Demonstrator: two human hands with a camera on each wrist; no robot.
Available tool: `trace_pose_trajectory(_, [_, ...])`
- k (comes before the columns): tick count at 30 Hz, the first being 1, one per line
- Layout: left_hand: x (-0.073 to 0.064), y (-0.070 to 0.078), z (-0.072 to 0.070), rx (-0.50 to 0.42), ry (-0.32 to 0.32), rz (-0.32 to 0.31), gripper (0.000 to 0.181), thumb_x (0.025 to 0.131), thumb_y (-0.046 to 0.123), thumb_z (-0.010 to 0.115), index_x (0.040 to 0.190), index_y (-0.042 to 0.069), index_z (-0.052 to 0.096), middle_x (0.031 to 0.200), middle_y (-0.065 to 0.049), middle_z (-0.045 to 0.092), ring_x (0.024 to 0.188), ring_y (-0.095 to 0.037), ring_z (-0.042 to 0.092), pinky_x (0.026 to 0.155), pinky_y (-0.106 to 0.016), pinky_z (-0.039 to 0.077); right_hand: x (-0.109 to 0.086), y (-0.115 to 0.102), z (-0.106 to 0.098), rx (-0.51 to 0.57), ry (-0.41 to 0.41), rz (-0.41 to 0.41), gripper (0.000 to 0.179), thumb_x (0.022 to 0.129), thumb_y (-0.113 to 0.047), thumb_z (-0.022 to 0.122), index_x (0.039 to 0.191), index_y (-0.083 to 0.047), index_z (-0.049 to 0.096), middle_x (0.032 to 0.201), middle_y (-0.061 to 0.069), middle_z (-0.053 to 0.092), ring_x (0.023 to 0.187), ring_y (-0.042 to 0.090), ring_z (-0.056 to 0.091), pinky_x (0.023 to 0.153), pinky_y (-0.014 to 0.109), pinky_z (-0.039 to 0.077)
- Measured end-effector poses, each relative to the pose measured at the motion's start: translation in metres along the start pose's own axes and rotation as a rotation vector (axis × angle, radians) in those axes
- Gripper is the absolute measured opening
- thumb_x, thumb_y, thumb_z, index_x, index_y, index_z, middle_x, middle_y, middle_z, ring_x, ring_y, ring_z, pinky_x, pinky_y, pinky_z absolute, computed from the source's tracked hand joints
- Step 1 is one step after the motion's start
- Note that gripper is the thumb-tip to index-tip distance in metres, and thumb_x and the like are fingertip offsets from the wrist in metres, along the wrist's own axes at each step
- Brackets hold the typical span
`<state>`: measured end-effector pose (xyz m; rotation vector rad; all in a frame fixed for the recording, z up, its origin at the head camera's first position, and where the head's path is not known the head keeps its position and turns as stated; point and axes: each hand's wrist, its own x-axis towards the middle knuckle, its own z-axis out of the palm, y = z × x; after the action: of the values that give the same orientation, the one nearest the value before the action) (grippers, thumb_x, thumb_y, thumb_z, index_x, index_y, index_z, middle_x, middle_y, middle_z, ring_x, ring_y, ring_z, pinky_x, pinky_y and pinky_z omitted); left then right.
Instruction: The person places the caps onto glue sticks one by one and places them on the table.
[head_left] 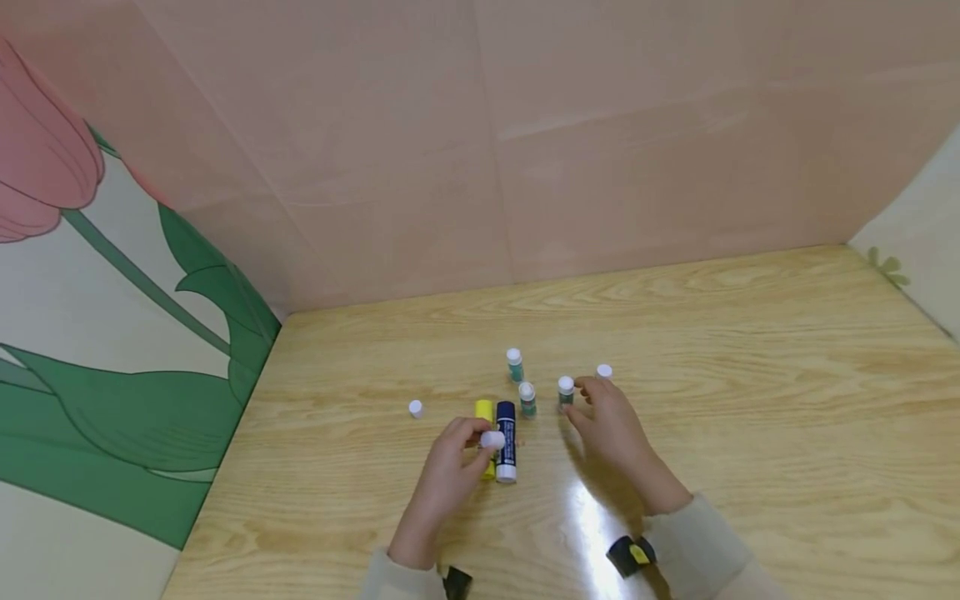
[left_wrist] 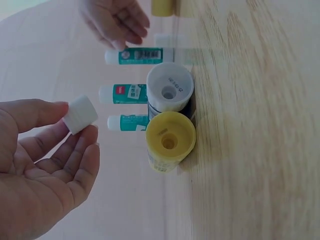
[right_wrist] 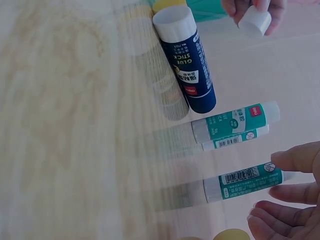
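Note:
My left hand point(head_left: 450, 462) pinches a small white cap point(left_wrist: 80, 115) between thumb and fingertips, above two larger sticks. Those are a yellow stick point(left_wrist: 171, 142) and a navy glue stick point(right_wrist: 187, 65), lying side by side with their dial ends towards me. On the right, a green glue stick point(right_wrist: 245, 181) with white ends stands upright. My right hand point(head_left: 615, 425) is beside it, thumb and index finger loosely spread right at its sides. Two more green glue sticks point(head_left: 514, 365) point(head_left: 528, 400) stand just left of it.
A loose white cap point(head_left: 416, 408) sits on the wooden table point(head_left: 315, 500) to the left. Behind my right hand shows another white top point(head_left: 604, 371), its lower part hidden. A pink backdrop point(head_left: 450, 167) stands along the far table edge; a tulip-patterned panel point(head_left: 112, 425) borders the left.

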<state>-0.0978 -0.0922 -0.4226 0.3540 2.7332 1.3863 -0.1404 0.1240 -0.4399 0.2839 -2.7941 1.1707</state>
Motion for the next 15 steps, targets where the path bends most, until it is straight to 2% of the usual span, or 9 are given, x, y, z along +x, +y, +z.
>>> trace_pose_trajectory(9, [-0.0006,-0.001,0.0,-0.009,-0.013,-0.006,0.019,0.083,0.009,0.057,0.101,0.004,0.055,0.099,-0.003,0.052,0.091,-0.018,0.051,0.079,-0.036,0.043,0.0053,-0.0001,0.0033,-0.017,-0.02,0.027,0.036,0.079,-0.012,0.06,0.105,0.01,0.05,0.092,0.02,0.052,0.084,0.031,0.049,0.07,0.043,0.042])
trace_pose_trajectory(15, [-0.0008,-0.0009,0.0002,-0.016,-0.022,-0.028,0.018,0.084,0.01,0.056,0.101,0.005,0.055,0.099,-0.003,0.052,0.092,-0.018,0.051,0.079,-0.037,0.043,0.0072,0.0021,0.0054,-0.014,-0.012,0.012,0.032,0.079,-0.012,0.06,0.102,0.01,0.051,0.088,0.018,0.052,0.08,0.029,0.048,0.068,0.042,0.042])
